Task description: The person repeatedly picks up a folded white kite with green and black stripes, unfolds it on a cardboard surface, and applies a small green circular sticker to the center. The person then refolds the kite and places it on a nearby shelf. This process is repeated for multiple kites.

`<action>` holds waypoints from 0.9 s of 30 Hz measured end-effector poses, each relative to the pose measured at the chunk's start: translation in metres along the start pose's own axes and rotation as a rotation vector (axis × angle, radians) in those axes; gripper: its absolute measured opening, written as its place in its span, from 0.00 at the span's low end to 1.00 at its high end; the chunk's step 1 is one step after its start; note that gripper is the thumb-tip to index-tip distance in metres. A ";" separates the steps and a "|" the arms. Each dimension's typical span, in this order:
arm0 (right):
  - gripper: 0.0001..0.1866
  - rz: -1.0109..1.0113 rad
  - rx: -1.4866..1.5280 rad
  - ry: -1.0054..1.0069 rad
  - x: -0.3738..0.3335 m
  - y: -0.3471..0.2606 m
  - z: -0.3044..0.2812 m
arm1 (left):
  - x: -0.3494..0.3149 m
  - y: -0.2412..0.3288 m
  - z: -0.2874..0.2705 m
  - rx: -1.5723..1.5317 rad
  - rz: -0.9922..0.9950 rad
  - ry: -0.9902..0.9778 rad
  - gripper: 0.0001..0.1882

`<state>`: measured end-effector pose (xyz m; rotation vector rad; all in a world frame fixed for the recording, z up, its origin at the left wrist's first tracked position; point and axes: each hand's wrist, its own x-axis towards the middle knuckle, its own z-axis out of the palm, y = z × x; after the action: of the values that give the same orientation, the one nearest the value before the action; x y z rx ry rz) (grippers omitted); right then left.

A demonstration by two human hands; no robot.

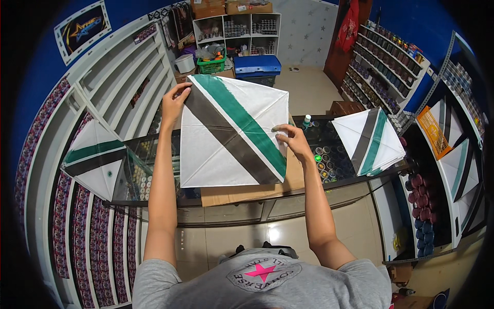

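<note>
A square paper kite (234, 131), white with one green and one dark diagonal stripe, is in front of me over a brown cardboard sheet (221, 197). My left hand (176, 100) pinches its upper left corner between thumb and fingers. At the kite's right edge, my right hand (293, 140) has its fingers bent and pressed together on the paper, close to the green stripe. The back of the kite is hidden from me. More kites of this pattern (368, 141) lie stacked on the counter to the right, and another kite (82, 149) stands at the left.
Under the cardboard runs a dark-framed glass counter (247, 219) with round containers inside. A small bottle (307, 121) stands on it. Behind are a blue-lidded bin (257, 66) and a green basket (212, 64). Shelves with spools (386, 64) and an orange basket (432, 131) are at the right.
</note>
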<state>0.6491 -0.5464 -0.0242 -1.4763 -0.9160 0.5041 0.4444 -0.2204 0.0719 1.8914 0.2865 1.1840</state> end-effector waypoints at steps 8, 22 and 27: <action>0.12 0.028 0.009 0.011 -0.005 -0.012 0.003 | 0.006 -0.002 0.002 -0.056 -0.005 0.131 0.10; 0.12 0.042 0.165 0.010 -0.014 0.022 -0.011 | 0.010 -0.009 -0.004 -0.142 0.001 0.369 0.12; 0.13 0.054 0.159 0.013 -0.020 0.028 -0.016 | 0.008 -0.012 -0.008 -0.114 0.012 0.452 0.12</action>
<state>0.6566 -0.5696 -0.0536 -1.3615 -0.8090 0.5934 0.4448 -0.2043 0.0692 1.5140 0.4406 1.5966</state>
